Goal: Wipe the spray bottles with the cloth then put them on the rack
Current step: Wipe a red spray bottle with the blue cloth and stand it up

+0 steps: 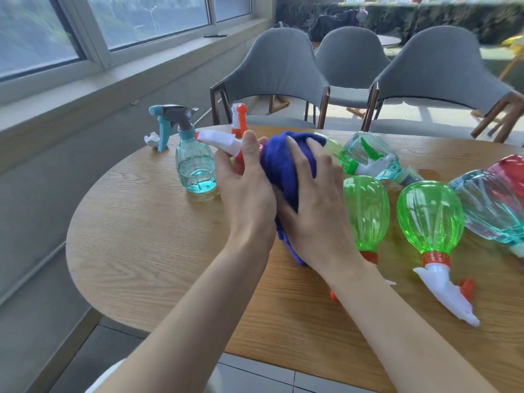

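Near-left tabletop (136,265) is open; lying bottles (431,217) crowd the right; upright teal bottle (195,168) stands at far left.

A blue cloth (286,171) is bunched round the wrapped spray bottle (219,140), whose white trigger head (orange-tipped) pokes out leftward. A teal spray bottle (195,168) stands upright near the table's (141,251) left edge. Two green spray bottles (367,211) (431,217) lie on their sides, orange collars toward the near edge. Behind them lies a green-triggered bottle (365,154), and a red bottle (510,168) lies at the right edge.
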Demonstrator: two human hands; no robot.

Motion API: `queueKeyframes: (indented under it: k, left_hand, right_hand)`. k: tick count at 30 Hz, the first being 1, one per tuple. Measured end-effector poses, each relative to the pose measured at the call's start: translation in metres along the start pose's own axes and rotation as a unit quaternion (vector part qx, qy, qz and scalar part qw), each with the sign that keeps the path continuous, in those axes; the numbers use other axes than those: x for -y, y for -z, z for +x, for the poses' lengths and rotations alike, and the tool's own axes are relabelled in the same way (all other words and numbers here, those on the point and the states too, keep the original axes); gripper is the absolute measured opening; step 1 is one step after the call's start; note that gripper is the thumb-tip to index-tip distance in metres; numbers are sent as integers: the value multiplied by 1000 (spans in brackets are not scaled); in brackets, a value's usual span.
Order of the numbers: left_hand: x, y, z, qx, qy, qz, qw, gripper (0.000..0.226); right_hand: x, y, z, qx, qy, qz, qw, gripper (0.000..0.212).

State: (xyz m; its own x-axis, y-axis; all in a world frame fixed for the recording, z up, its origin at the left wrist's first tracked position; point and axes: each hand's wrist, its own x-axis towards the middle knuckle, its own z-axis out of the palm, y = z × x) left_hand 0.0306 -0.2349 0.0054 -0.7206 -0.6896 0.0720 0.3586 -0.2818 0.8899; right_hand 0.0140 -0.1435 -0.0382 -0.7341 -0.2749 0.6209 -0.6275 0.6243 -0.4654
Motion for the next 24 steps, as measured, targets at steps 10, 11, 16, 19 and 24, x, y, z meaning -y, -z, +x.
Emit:
queueKeyframes:
  k: [10, 11, 16, 19, 24]
  left_hand:
    - [-8, 7, 1, -39, -10, 37, 999, 25]
    - [-9, 7, 2, -43, -10, 34, 998, 24]
    - [-12, 6, 2, -44, 18, 5, 999, 26]
    - [-11, 6, 2, -45, 11, 11, 999, 27]
    - [-14, 6, 3, -26, 17, -13, 999, 23]
  right_hand:
    - [-1, 1, 5, -5, -144, 281, 949, 32]
    - [-1, 2, 7, -2, -172, 311, 935, 23]
    - [2, 16, 14, 37, -345, 569, 745, 30]
    - [9, 20, 10, 62, -372, 646, 664, 26]
    - [8, 23, 4, 109, -369, 700, 602, 26]
